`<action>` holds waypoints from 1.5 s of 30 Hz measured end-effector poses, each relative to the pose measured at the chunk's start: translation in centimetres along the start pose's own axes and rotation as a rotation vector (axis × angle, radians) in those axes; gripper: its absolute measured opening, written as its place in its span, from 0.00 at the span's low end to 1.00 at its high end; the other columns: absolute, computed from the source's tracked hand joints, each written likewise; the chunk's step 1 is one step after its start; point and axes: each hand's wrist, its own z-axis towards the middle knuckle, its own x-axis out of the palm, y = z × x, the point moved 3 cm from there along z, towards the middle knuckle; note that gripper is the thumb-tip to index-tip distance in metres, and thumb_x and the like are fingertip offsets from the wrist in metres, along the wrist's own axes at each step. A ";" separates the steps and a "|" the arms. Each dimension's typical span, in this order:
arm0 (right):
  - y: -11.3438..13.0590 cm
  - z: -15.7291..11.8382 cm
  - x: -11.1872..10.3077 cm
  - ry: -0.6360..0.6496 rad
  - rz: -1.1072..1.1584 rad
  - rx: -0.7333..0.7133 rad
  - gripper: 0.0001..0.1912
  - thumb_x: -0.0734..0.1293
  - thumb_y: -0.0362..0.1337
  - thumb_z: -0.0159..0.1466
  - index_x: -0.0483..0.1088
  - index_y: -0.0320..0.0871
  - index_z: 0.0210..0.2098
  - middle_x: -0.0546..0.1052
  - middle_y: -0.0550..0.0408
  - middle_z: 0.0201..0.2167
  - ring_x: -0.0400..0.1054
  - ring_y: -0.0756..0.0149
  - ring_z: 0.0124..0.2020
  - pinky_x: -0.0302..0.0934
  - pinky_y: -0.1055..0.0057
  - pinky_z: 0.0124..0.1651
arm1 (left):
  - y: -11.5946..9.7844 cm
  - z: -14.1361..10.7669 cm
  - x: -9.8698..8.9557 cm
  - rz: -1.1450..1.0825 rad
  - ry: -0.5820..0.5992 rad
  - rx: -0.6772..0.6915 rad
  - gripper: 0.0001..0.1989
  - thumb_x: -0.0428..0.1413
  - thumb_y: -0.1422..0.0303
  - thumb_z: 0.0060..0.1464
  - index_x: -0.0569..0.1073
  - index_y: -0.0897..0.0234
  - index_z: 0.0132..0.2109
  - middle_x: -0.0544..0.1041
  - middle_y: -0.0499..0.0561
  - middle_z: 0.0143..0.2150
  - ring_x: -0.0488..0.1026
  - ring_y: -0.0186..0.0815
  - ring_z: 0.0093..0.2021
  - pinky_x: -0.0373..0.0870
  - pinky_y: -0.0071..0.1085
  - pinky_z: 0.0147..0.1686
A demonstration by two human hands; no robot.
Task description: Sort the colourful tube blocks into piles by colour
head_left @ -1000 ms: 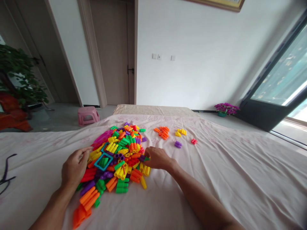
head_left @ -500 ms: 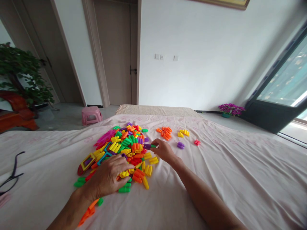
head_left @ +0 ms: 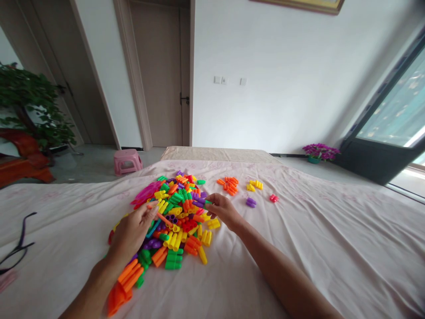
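Observation:
A pile of colourful plastic bullet-shaped building blocks lies on the cloth-covered bed or table. My left hand is at the pile's left side, its fingers pinched on an orange block that sticks out to the right over the heap. On the pile's right edge my right hand grips a purple and green block between thumb and fingers. The block's green end is partly covered by the fingertips.
Apart from the pile lie orange blocks, yellow blocks, purple blocks and a red block. Dark-framed glasses rest at the left. Beyond stand a pink stool and potted flowers.
My left hand has moved up and left across the pile and now has an orange block in its fingers. My right hand has shifted slightly left, still gripping the purple and green block.

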 end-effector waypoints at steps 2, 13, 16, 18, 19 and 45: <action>0.0 -0.1 0.5 0.018 0.016 -0.013 0.17 0.73 0.44 0.54 0.68 0.41 0.38 0.74 0.61 0.26 0.71 0.71 0.24 0.63 0.77 0.23 | 0.2 0.1 -0.7 0.128 -0.084 -0.066 0.22 0.49 0.50 0.59 0.72 0.58 0.52 0.82 0.49 0.39 0.79 0.39 0.34 0.68 0.29 0.29; -0.6 -1.2 3.6 0.115 0.055 -0.037 0.17 0.74 0.44 0.55 0.68 0.42 0.37 0.73 0.61 0.24 0.68 0.73 0.21 0.64 0.75 0.25 | -3.2 -2.1 2.8 -0.108 -0.088 0.402 0.19 0.51 0.57 0.61 0.71 0.60 0.55 0.81 0.54 0.46 0.78 0.34 0.35 0.74 0.28 0.36; -0.8 -1.5 4.1 0.149 0.064 -0.069 0.18 0.75 0.44 0.55 0.69 0.42 0.38 0.75 0.60 0.27 0.68 0.73 0.23 0.63 0.75 0.26 | -3.4 -2.4 3.6 -0.156 0.008 0.385 0.16 0.52 0.58 0.61 0.76 0.60 0.49 0.82 0.51 0.39 0.78 0.34 0.34 0.75 0.28 0.35; -0.7 -1.8 4.4 0.166 0.087 -0.075 0.19 0.75 0.45 0.54 0.70 0.41 0.38 0.75 0.59 0.28 0.68 0.73 0.24 0.63 0.75 0.26 | -3.4 -2.4 3.8 -0.183 0.032 0.340 0.15 0.53 0.58 0.60 0.78 0.60 0.46 0.82 0.51 0.37 0.78 0.34 0.33 0.75 0.28 0.35; -0.7 -1.9 4.6 0.177 0.107 -0.073 0.19 0.76 0.45 0.54 0.70 0.41 0.38 0.75 0.59 0.28 0.68 0.74 0.24 0.62 0.76 0.26 | -3.4 -2.4 3.8 -0.189 0.046 0.314 0.15 0.53 0.58 0.59 0.78 0.61 0.46 0.82 0.51 0.38 0.78 0.34 0.34 0.75 0.28 0.35; 0.8 0.5 -7.9 -0.340 -0.990 -0.045 0.09 0.63 0.32 0.62 0.76 0.41 0.35 0.80 0.50 0.35 0.72 0.63 0.36 0.60 0.72 0.37 | -1.2 -1.1 3.8 -0.186 0.012 0.132 0.20 0.50 0.54 0.59 0.78 0.61 0.47 0.83 0.52 0.43 0.80 0.39 0.43 0.75 0.31 0.44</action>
